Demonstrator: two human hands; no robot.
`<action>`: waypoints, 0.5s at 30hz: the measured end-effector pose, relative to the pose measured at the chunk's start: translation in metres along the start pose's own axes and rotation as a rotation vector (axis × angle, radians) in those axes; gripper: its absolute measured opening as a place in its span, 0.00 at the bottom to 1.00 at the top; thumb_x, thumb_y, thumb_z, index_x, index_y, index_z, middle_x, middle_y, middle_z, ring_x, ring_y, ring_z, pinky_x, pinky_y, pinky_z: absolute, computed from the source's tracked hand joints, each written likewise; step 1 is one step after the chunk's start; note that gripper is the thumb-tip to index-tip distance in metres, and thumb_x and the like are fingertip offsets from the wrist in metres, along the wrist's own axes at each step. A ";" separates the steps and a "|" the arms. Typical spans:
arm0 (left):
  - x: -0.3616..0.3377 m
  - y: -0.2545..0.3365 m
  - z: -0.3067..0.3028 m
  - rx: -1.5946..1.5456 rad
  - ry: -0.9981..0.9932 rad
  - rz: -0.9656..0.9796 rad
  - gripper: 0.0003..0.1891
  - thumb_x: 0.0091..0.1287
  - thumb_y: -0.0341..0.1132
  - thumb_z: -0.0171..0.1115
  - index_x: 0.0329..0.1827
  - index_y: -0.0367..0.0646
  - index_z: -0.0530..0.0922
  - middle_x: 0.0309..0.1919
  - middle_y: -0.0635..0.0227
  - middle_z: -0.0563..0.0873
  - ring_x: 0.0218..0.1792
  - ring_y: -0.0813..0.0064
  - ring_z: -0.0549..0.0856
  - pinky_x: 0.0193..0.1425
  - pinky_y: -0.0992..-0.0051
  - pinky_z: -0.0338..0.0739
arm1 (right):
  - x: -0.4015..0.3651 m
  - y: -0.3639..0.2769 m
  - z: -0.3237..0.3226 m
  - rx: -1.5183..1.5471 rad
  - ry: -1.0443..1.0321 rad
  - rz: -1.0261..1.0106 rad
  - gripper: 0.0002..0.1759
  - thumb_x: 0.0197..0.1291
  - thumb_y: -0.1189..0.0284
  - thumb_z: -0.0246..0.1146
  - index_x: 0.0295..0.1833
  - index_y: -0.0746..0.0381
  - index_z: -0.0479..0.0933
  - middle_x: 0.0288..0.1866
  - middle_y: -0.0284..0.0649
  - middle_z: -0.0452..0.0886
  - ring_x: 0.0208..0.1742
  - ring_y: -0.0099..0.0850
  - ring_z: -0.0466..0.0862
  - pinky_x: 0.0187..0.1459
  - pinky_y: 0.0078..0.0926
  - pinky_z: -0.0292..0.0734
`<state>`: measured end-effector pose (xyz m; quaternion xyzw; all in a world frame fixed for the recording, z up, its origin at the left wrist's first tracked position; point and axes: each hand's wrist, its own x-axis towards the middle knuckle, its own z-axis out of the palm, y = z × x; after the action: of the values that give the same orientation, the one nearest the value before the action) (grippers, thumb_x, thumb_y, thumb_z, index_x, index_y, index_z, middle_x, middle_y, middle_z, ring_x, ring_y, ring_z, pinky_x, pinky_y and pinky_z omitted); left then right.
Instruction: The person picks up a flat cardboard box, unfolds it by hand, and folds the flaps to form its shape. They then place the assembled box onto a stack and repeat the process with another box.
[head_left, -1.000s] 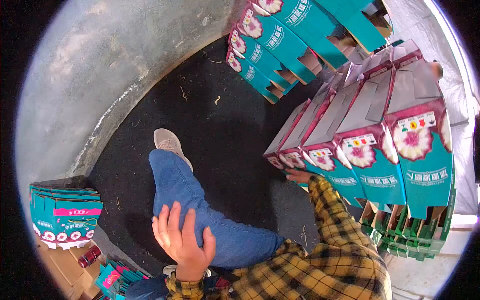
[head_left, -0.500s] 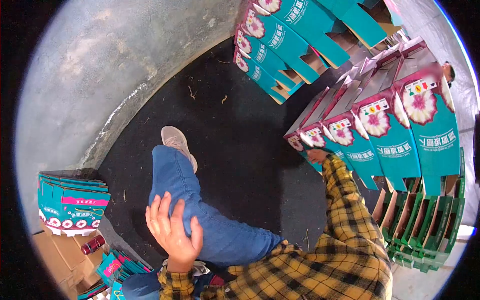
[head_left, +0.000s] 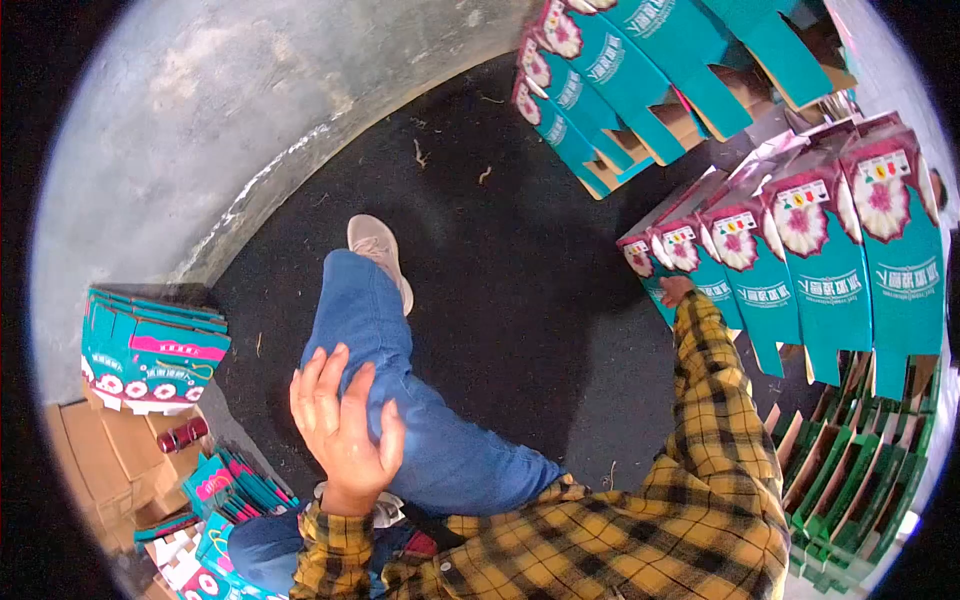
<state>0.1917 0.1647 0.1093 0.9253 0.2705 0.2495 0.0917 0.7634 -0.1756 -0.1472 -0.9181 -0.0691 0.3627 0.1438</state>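
Observation:
My left hand is held over my jeans-clad leg, palm up, its fingers stretched and spread with nothing in them. On the right side, my right hand is at the front of a teal and purple cardboard box with a flower print. Its fingers look closed at the box's side and are partly hidden there. This box stands at the near end of a row of like boxes, which lean close against one another with flaps sticking out.
Another row of teal boxes stands at the top. Green cartons are lined up at lower right. Folded teal boxes, brown cardboard and a dark red cylinder lie at left. A grey wall borders the dark floor.
The whole view has shifted, so the floor and box rows appear further right and higher. My right hand stays at the same box; my left hand stays open over my leg.

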 end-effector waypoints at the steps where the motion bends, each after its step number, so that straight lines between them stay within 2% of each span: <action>1: 0.000 0.000 -0.001 -0.006 0.010 0.006 0.19 0.57 0.34 0.60 0.52 0.39 0.78 0.61 0.52 0.75 0.65 0.48 0.70 0.70 0.48 0.57 | 0.002 0.002 0.001 0.020 0.002 -0.011 0.28 0.67 0.47 0.55 0.48 0.64 0.78 0.28 0.45 0.83 0.21 0.32 0.80 0.24 0.33 0.75; 3: 0.003 0.001 -0.005 0.006 0.019 -0.020 0.19 0.56 0.34 0.61 0.51 0.39 0.78 0.60 0.53 0.76 0.65 0.48 0.70 0.70 0.48 0.58 | 0.005 0.005 0.000 0.053 0.006 -0.042 0.28 0.66 0.45 0.56 0.45 0.63 0.78 0.26 0.43 0.82 0.21 0.32 0.79 0.25 0.33 0.75; 4: 0.003 0.003 -0.004 -0.007 0.036 -0.013 0.19 0.54 0.35 0.63 0.50 0.41 0.79 0.60 0.55 0.76 0.64 0.50 0.71 0.69 0.48 0.58 | 0.012 0.013 -0.005 -0.037 0.005 -0.134 0.27 0.66 0.46 0.56 0.42 0.62 0.79 0.24 0.40 0.81 0.21 0.31 0.79 0.24 0.32 0.75; 5: 0.003 0.005 -0.005 -0.014 0.053 -0.010 0.20 0.53 0.37 0.65 0.50 0.42 0.79 0.59 0.57 0.77 0.64 0.52 0.72 0.68 0.49 0.59 | 0.027 0.026 -0.008 0.007 -0.023 -0.151 0.30 0.63 0.44 0.58 0.46 0.63 0.79 0.28 0.41 0.82 0.24 0.32 0.81 0.27 0.31 0.77; 6: 0.003 0.008 -0.006 -0.033 0.060 -0.016 0.19 0.53 0.34 0.63 0.50 0.42 0.79 0.58 0.56 0.77 0.63 0.50 0.72 0.69 0.49 0.60 | 0.045 0.040 -0.005 0.048 -0.056 -0.171 0.33 0.61 0.42 0.60 0.50 0.64 0.78 0.31 0.42 0.84 0.28 0.32 0.84 0.29 0.30 0.79; 7: 0.002 0.012 -0.007 -0.044 0.083 -0.026 0.19 0.53 0.35 0.64 0.49 0.43 0.80 0.58 0.57 0.77 0.63 0.51 0.73 0.69 0.50 0.61 | 0.109 0.098 0.004 0.106 -0.012 -0.274 0.29 0.63 0.42 0.58 0.40 0.59 0.79 0.26 0.37 0.81 0.23 0.29 0.80 0.25 0.29 0.75; 8: 0.002 0.015 -0.007 -0.055 0.102 -0.039 0.19 0.52 0.37 0.65 0.48 0.44 0.81 0.58 0.58 0.78 0.63 0.53 0.73 0.69 0.50 0.61 | 0.164 0.129 -0.032 0.539 -0.811 -0.013 0.32 0.57 0.41 0.63 0.53 0.56 0.74 0.41 0.36 0.81 0.39 0.30 0.82 0.37 0.40 0.80; 10: 0.002 0.018 -0.009 -0.079 0.143 -0.062 0.19 0.52 0.40 0.66 0.47 0.44 0.82 0.58 0.59 0.77 0.63 0.54 0.72 0.67 0.51 0.63 | 0.031 -0.005 0.019 0.099 -0.447 0.011 0.32 0.60 0.39 0.59 0.54 0.56 0.75 0.36 0.35 0.81 0.31 0.30 0.80 0.28 0.28 0.75; 11: 0.010 0.026 -0.005 -0.105 0.151 -0.070 0.20 0.53 0.40 0.66 0.48 0.44 0.81 0.58 0.59 0.76 0.62 0.53 0.73 0.66 0.50 0.64 | 0.005 -0.040 0.034 0.111 -0.400 -0.034 0.31 0.61 0.41 0.60 0.54 0.57 0.75 0.39 0.35 0.80 0.32 0.29 0.80 0.28 0.27 0.75; 12: 0.015 0.029 0.004 -0.115 0.222 -0.052 0.22 0.53 0.41 0.66 0.51 0.44 0.80 0.59 0.58 0.76 0.62 0.53 0.72 0.66 0.49 0.64 | -0.012 -0.070 0.047 0.122 -0.365 -0.085 0.30 0.61 0.42 0.60 0.54 0.57 0.75 0.41 0.35 0.80 0.33 0.29 0.80 0.28 0.27 0.74; 13: 0.019 0.035 0.008 -0.128 0.232 -0.087 0.25 0.53 0.42 0.66 0.54 0.44 0.77 0.61 0.56 0.74 0.64 0.52 0.71 0.66 0.49 0.63 | -0.030 -0.100 0.053 0.119 -0.472 -0.242 0.30 0.62 0.46 0.63 0.57 0.59 0.75 0.43 0.34 0.80 0.34 0.27 0.80 0.29 0.23 0.74; 14: 0.022 0.041 0.012 -0.143 0.244 -0.151 0.27 0.54 0.44 0.65 0.57 0.43 0.76 0.63 0.53 0.72 0.65 0.50 0.69 0.67 0.48 0.62 | -0.045 -0.131 0.062 0.091 -0.475 -0.368 0.30 0.63 0.50 0.64 0.61 0.60 0.74 0.44 0.34 0.81 0.36 0.24 0.81 0.30 0.20 0.73; 15: 0.025 0.046 0.015 -0.175 0.249 -0.201 0.30 0.56 0.44 0.64 0.61 0.42 0.73 0.66 0.51 0.68 0.66 0.48 0.67 0.68 0.47 0.60 | -0.052 -0.163 0.066 -0.042 -0.499 -0.497 0.29 0.66 0.54 0.61 0.67 0.57 0.71 0.48 0.35 0.82 0.41 0.23 0.82 0.36 0.18 0.74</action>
<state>0.2386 0.1391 0.1209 0.8440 0.3483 0.3744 0.1620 0.6764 -0.0188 -0.1081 -0.7591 -0.3309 0.5283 0.1876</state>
